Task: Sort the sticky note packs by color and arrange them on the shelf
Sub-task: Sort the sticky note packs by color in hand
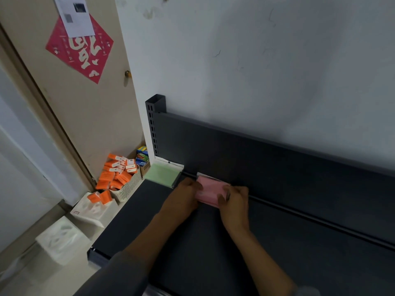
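We grip the pink pack (210, 190) from both sides, left hand (185, 194) and right hand (235, 199) curled around its ends. It rests on the shelf (277, 242), just right of the green pack (163, 174). We advise squaring it against the rear panel, level with the green pack.

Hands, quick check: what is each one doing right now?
Left hand: holds the left edge of the pink sticky note pack on the shelf.
Right hand: grips the same pack's right edge.
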`<state>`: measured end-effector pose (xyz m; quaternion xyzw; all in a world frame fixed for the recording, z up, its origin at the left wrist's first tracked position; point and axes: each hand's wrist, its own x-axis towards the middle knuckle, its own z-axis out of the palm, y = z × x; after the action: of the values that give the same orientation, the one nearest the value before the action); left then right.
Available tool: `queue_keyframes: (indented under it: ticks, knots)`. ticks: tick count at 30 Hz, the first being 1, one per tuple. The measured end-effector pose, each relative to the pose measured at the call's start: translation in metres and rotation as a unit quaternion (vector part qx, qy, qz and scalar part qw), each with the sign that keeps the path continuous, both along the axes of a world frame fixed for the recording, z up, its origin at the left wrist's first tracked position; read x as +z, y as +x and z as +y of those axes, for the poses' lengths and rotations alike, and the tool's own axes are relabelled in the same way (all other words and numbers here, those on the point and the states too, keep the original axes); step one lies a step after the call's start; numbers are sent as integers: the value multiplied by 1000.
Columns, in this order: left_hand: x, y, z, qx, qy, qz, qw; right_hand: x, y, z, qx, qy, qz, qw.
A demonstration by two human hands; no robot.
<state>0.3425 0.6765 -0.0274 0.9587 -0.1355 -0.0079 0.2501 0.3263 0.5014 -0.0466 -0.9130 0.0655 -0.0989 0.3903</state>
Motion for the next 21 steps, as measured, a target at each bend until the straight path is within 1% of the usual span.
queue_keyframes:
  ticks: [5,11,13,16,21]
  knots:
    - [-5,-1,2,5,8,-30,1000,-2,-8,2,21,-7,3,1000]
    - [0,-6,-4,13,15,-33,999,4,-20,-5,17,9,-15,1000]
    - [4,-8,-11,19,19,-67,997,7,-25,-11,11,5,-22,1000]
    - [14,-13,-27,15,-14,-140,990,12,-34,-20,2,-2,-35,999]
    - [24,-18,-54,-26,-75,-197,977,27,-43,-30,20,7,-82,996]
